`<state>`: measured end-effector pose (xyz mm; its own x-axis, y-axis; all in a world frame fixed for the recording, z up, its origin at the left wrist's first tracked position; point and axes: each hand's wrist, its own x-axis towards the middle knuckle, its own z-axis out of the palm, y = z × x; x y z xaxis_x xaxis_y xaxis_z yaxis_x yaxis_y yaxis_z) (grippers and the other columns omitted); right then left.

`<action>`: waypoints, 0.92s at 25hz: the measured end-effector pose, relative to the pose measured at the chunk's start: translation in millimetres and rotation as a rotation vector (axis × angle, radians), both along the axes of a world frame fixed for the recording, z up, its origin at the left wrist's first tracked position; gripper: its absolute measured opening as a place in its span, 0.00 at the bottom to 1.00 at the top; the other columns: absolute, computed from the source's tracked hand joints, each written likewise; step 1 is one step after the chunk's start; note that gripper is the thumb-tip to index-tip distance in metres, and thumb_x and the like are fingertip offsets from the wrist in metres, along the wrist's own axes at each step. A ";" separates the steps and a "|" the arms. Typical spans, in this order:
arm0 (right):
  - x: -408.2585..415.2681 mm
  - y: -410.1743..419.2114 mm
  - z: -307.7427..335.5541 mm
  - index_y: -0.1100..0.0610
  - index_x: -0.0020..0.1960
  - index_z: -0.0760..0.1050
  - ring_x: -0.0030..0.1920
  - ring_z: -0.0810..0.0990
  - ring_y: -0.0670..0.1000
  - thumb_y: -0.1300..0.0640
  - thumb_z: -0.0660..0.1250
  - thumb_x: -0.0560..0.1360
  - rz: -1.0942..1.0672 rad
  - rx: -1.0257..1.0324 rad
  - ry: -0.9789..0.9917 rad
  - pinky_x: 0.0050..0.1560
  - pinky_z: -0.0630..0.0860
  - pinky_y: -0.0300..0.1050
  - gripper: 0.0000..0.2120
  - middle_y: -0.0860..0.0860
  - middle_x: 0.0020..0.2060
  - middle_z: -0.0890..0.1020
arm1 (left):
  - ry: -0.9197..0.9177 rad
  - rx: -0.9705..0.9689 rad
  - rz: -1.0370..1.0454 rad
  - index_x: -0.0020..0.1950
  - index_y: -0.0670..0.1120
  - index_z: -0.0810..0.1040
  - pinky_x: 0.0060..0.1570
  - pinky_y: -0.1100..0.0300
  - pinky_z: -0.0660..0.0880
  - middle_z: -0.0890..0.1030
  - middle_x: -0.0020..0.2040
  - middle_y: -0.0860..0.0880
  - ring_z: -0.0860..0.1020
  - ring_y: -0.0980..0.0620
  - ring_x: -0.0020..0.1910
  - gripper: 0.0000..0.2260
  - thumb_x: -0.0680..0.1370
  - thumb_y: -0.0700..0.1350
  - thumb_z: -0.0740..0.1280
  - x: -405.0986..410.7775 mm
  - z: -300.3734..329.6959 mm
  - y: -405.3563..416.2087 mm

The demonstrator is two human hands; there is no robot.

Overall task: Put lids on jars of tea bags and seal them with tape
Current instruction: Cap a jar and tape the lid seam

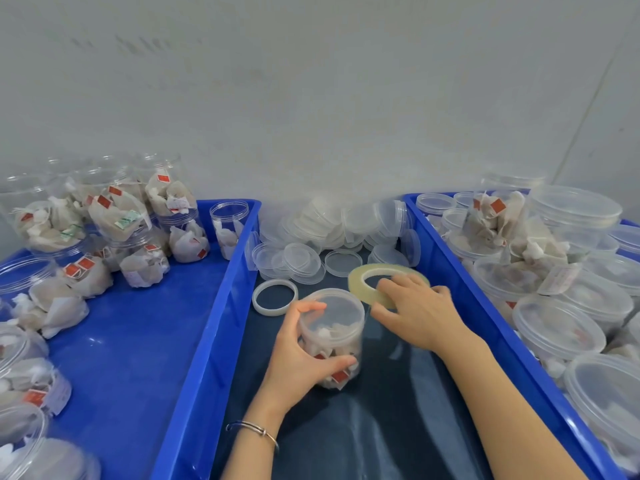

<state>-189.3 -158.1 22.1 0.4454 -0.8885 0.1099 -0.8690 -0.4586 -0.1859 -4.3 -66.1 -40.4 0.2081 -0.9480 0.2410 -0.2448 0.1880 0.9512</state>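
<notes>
We hold a lidded jar [331,337] of tea bags upright on the dark table [398,410] between two blue crates.

Our left hand [300,355] curls round the clear, round plastic jar, thumb low on its wall and fingers up at the lid [333,304], which sits on top; inside we see white, crumpled tea bags with red tags; our right hand [414,311] grips the translucent yellowish tape roll [360,280], tilted just beside the jar; a thinner tape ring [275,297] lies flat near it; loose clear lids [322,237] pile behind; the left crate [138,341] holds open jars of tea bags, some toppled; the right crate [460,278] holds lidded jars stacked close.
</notes>
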 end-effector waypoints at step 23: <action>-28.1 4.8 3.5 0.44 0.48 0.76 0.42 0.73 0.45 0.37 0.60 0.72 0.196 -0.026 -0.202 0.39 0.72 0.42 0.14 0.42 0.39 0.76 | -0.444 0.177 0.291 0.76 0.47 0.58 0.59 0.58 0.69 0.63 0.67 0.53 0.69 0.52 0.64 0.47 0.64 0.62 0.76 -25.4 43.9 -16.1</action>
